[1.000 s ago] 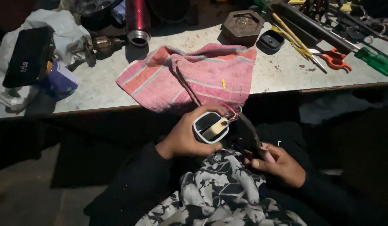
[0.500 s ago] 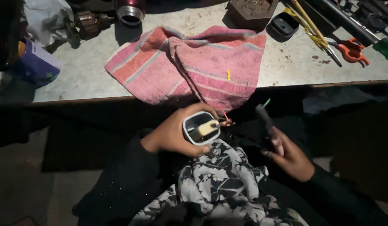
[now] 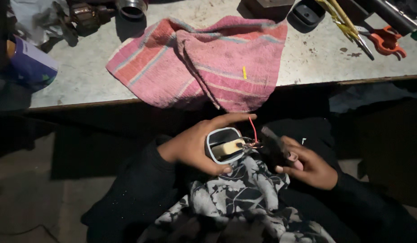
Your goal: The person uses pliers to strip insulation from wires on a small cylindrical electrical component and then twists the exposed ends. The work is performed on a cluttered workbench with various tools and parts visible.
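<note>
The left hand [image 3: 190, 148] grips a small grey housing [image 3: 224, 145] — red wire [image 3: 253, 129] attached — over the lap, below the worktop [image 3: 316, 58]; the right hand [image 3: 307, 164] clasps a dark tool [image 3: 273, 146].

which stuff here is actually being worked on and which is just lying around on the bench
In hand: left hand holds a small coil part with a red wire; right hand holds a dark tool.

Lying about: pink striped cloth, orange-handled pliers, blue cup, metal cylinder.
</note>
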The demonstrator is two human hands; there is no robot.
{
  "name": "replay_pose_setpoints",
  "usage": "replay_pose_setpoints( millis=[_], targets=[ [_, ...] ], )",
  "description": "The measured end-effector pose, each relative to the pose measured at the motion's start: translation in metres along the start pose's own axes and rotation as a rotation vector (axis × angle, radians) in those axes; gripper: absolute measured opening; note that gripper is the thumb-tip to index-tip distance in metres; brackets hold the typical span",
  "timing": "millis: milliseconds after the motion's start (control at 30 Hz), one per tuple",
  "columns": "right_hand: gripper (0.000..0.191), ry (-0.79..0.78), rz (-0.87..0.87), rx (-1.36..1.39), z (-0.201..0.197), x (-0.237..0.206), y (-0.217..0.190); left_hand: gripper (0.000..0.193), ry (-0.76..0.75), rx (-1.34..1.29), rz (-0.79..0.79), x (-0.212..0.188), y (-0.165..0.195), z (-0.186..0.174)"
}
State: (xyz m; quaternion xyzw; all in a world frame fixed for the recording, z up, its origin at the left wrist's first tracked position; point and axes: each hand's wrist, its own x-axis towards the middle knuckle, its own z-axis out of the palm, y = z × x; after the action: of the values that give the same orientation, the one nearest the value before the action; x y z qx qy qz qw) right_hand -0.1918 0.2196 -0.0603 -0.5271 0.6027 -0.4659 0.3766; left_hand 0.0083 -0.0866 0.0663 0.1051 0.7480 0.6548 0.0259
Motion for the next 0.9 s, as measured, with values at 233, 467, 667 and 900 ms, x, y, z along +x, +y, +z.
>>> replay_pose_setpoints(
  millis=[233,467,667,900],
  targets=[
    [0.059,0.104,0.305,0.194,0.004,-0.008,-0.007,0.107,-0.029,-0.006,-0.048,-0.002,0.004,0.008],
    [0.064,0.018,0.356,0.277,0.004,-0.012,-0.011,0.108,-0.103,0.006,-0.049,-0.001,0.006,0.015],
    [0.06,-0.131,0.305,0.243,-0.003,-0.011,-0.015,0.109,-0.13,0.019,0.017,-0.002,0.004,0.019],
    [0.032,-0.175,0.145,0.222,-0.007,-0.01,-0.024,0.111,-0.142,-0.058,0.021,-0.009,0.006,0.021]
  ],
)
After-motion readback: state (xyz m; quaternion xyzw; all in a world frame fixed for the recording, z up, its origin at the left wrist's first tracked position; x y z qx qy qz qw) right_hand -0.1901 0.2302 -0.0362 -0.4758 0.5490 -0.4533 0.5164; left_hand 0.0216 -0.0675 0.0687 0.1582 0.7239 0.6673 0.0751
